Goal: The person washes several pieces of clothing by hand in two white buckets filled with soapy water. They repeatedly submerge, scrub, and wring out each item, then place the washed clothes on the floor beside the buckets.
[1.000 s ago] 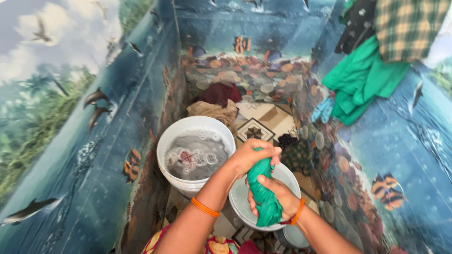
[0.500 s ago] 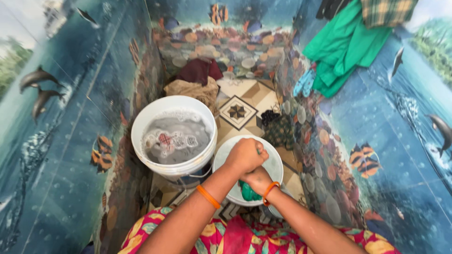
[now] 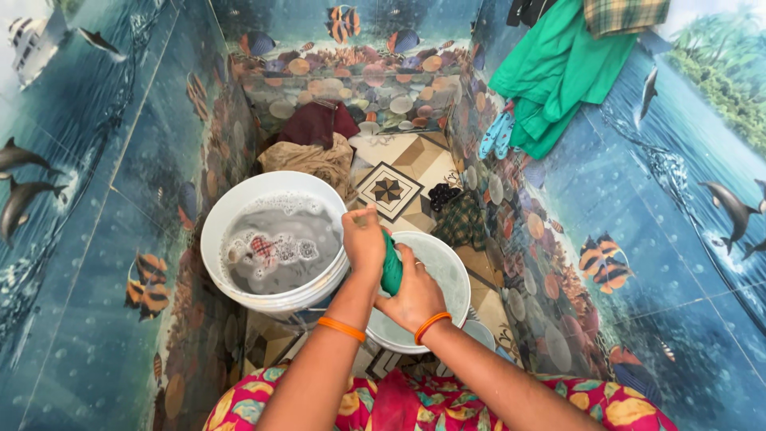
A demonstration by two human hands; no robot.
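Basically both hands clamp one green cloth [image 3: 391, 263]: left hand [image 3: 365, 238] closed round its top, right hand [image 3: 413, 294] gripping lower down, held over the small white basin [image 3: 447, 275], likely so drips fall in; its contents are unclear. Just beside it, the big white bucket [image 3: 239, 211] holds grey soapy water with a checked cloth [image 3: 263, 246] soaking. More clothes [image 3: 315, 148] are heaped behind.

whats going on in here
A person is wringing a green cloth with both hands, left hand and right hand, over a small white bucket. Beside it a bigger white bucket holds grey soapy water with clothes soaking. More clothes lie piled on the floor behind.
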